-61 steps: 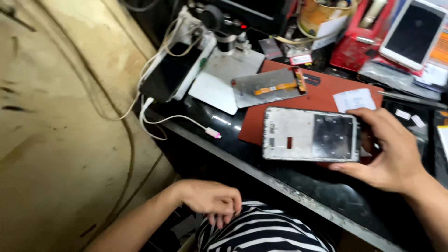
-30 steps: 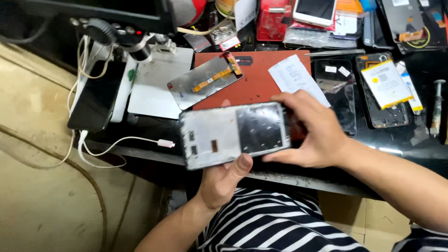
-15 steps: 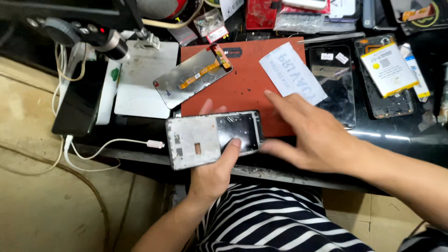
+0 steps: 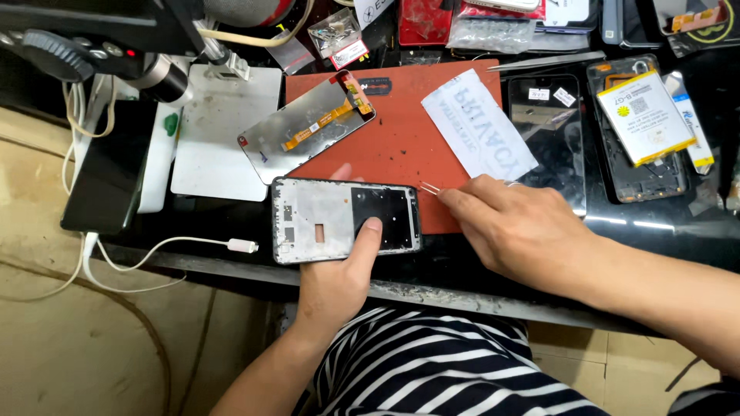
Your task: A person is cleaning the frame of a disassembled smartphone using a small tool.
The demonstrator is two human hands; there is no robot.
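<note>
My left hand (image 4: 337, 281) grips a bare phone frame (image 4: 324, 219) from below, thumb pressed on its dark inner panel, at the near edge of a red work mat (image 4: 401, 123). My right hand (image 4: 524, 231) rests just right of the frame and pinches thin metal tweezers (image 4: 428, 187), tips pointing at the frame's upper right corner. A detached phone screen (image 4: 304, 127) with an orange flex cable lies on the mat's far left corner.
A white protective film sheet (image 4: 478, 135) lies on the mat's right side. Right of it sit a black phone panel (image 4: 551, 131) and an open phone with a yellow-edged battery (image 4: 640, 115). A white plate (image 4: 223, 135), a charging cable (image 4: 193, 250) and a microscope stand (image 4: 100, 46) lie left.
My right hand let go of the frame and picked up tweezers. My left hand came up from my lap and now holds the frame at the mat's near edge. The view has panned right.
</note>
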